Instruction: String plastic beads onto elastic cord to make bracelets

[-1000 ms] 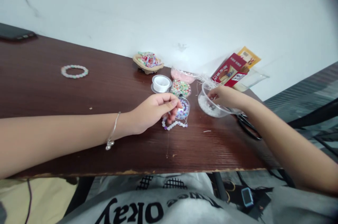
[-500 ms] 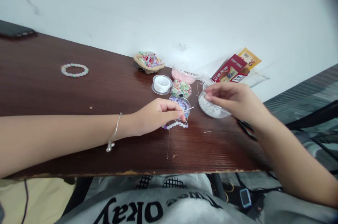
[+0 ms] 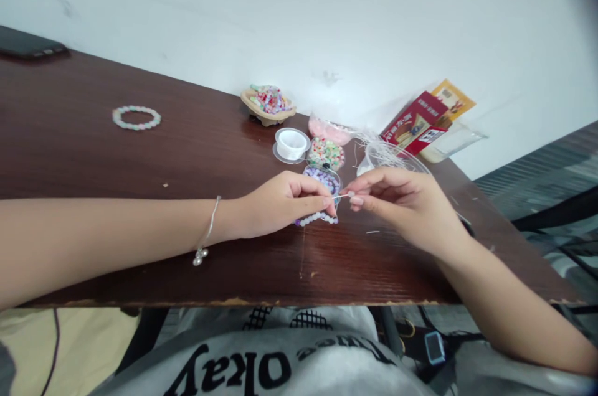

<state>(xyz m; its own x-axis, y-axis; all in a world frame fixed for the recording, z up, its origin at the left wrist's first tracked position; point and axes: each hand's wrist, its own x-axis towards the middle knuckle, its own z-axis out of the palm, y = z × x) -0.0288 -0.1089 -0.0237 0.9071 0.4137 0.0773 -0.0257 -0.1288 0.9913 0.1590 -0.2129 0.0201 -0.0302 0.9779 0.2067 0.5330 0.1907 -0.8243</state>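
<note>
My left hand (image 3: 296, 200) pinches a thin white beading string (image 3: 341, 197) between thumb and forefinger, its stiff-looking end pointing right. Below those fingers, a strand of white and purple beads (image 3: 317, 218) lies in a curve. My right hand (image 3: 387, 200) is closed in a pinch at the string's end; anything inside its fingertips is too small to make out. Just behind my left fingers is a clear container of purple beads (image 3: 322, 179), partly covered. A clear round container (image 3: 402, 156) sits behind my right hand, which hides much of it.
A string spool (image 3: 292, 144), a container of multicoloured beads (image 3: 327, 152) and pink beads (image 3: 329, 129) stand behind. Farther back are a small bowl of beaded strands (image 3: 270, 106) and a red box (image 3: 413, 122). A finished bracelet (image 3: 136, 117) and a phone (image 3: 30, 44) lie left.
My right hand has moved left from the clear round container to the string's end, so the two hands' fingertips are now close together. My left hand keeps its pinch.
</note>
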